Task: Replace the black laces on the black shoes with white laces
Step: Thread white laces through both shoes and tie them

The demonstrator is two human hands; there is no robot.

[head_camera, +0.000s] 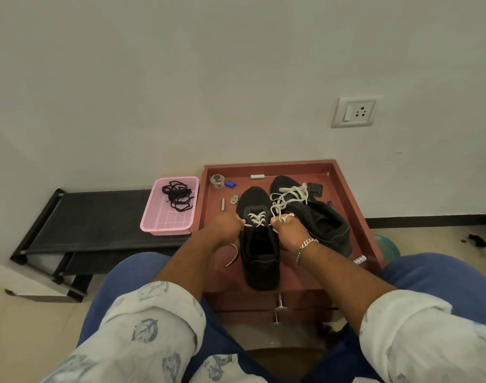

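- Left hand (227,226) pinches one end of the white lace (256,219) at the left side of the near black shoe (259,244); the lace's loose tail curls down below the wrist.
- Right hand (287,230) has its fingers curled round the other end of the lace, with slack looped above the knuckles.
- Near black shoe stands toe-away on the red-brown counter (346,189), between the two hands, with a couple of white crossings threaded at the lower eyelets.
- Second black shoe (316,214) lies just to the right, tilted, its white lace already in and loosely piled on top.
- Black laces (178,196) sit in the pink basket (167,217), to the left of the counter.
- Handling, as I judge it: the lace is soft, light and limp, so it is best held near its stiff tip for feeding eyelets. The shoe looks light with a soft knit upper, and may slide or lift when both ends are pulled; even tension on each side should keep it seated.
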